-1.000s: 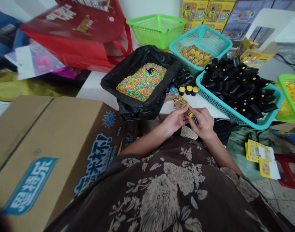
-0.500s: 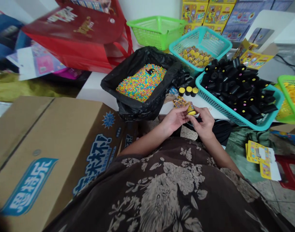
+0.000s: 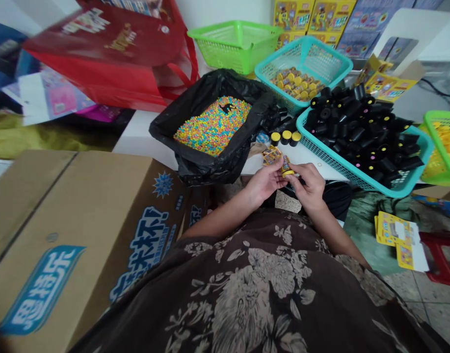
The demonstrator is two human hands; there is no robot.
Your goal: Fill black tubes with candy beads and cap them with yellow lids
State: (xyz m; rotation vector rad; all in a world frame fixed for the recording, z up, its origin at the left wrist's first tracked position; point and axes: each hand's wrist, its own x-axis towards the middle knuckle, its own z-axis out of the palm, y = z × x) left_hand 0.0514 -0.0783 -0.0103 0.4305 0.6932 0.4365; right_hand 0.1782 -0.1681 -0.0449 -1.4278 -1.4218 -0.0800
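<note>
Between my hands, near the table's front edge, is a small candy tub (image 3: pixel 287 169) with a yellow lid and a printed label, tilted with the lid toward me. My left hand (image 3: pixel 266 182) is closed on its left side. From the right, the fingers of my right hand (image 3: pixel 308 182) pinch it near the lid. Just beyond lie printed yellow stickers (image 3: pixel 272 155). Behind them stand three black tubs with yellow lids (image 3: pixel 285 137) in a row, without labels.
A container lined with a black bag (image 3: pixel 165 128) holds small coloured candy balls. Teal baskets hold black tubs (image 3: pixel 357 130) and labelled tubs (image 3: pixel 297 84). Green baskets (image 3: pixel 243 46) stand behind and far right. A big carton (image 3: pixel 63 206) is at my left, a red stool (image 3: pixel 440 260) at right.
The tub has turned slightly and shifted a little left in my fingers, its label now facing more upward. Both hands keep their hold. The whole view has shifted slightly.
</note>
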